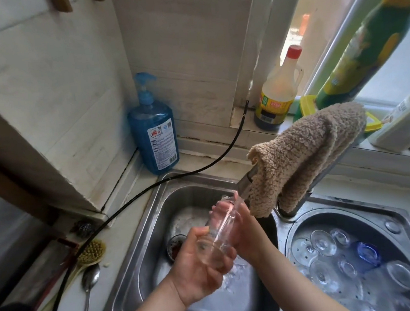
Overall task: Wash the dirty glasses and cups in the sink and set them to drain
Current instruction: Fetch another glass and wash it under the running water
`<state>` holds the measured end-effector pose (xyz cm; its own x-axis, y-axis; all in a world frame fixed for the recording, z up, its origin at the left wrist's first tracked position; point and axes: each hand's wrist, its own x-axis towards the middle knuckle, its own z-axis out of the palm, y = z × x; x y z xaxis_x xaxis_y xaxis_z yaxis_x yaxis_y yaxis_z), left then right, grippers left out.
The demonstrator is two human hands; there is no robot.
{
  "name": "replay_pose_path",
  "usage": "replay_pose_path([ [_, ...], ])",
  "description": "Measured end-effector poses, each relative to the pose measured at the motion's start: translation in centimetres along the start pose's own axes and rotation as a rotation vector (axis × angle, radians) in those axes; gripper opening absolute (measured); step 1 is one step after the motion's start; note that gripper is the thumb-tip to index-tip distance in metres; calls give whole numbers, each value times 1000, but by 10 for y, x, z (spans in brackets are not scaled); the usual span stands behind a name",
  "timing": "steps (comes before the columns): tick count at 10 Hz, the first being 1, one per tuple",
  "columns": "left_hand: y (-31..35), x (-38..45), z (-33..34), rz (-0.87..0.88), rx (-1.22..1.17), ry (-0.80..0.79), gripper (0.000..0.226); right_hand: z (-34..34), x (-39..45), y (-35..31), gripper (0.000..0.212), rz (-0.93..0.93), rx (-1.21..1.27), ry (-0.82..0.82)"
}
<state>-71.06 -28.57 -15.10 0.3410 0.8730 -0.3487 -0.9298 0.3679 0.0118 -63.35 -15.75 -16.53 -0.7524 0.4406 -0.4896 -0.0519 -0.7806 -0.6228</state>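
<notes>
While water runs: tall clear glass tumbler (218, 231) tilted under towel-draped steel faucet (245, 186).
Left hand (203, 267): grips tumbler base.
Right hand (245, 231): fingers wrapped round tumbler's upper part.

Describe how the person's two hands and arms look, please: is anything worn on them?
Both forearms are bare as far as the picture shows; no sleeve reaches into view. The left hand and the right hand wear no gloves. No ring, watch or bracelet can be seen on the fingers or wrists. Both hands look wet, with water running over them.
</notes>
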Motion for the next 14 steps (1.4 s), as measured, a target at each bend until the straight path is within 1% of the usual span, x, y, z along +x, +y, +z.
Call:
replay_pose_path([
  [1,-4,0,2,11,-27,14,53,3,5,8,39,40,-5,59],
  [2,-13,6,1,192,710,524,38,9,2,12,62,-103,-451,237],
  [3,-17,15,-12,368,1475,964,54,15,1,17,48,-264,-661,487],
  [4,-14,18,-6,361,1399,892,44,10,6,19,80,-117,-491,464],
  [5,-5,10,6,210,976,580,36,-2,1,6,70,74,-71,193],
  [6,1,0,4,72,506,248,49,-2,-10,-9,61,117,31,-99],
  [7,0,0,-2,68,416,173,53,6,-9,-7,82,107,38,-54],
  [8,-3,1,8,97,525,246,45,10,-6,-3,81,28,29,44],
  [9,-5,8,12,230,827,468,34,12,-16,-9,24,-68,-451,138],
  [10,-4,17,-4,422,1178,767,45,10,-22,-11,17,-267,-816,212],
  [11,3,21,-17,518,1403,933,55,-1,-29,-9,23,-540,-1108,251],
  [12,10,22,-20,620,1609,898,56,-6,-39,-17,14,-513,-1252,103],
  [13,20,25,-19,568,1942,916,56,0,-37,-25,6,-274,-1365,-126],
  [14,25,30,-17,582,2122,910,64,7,-33,-29,17,-190,-1458,-225],
])
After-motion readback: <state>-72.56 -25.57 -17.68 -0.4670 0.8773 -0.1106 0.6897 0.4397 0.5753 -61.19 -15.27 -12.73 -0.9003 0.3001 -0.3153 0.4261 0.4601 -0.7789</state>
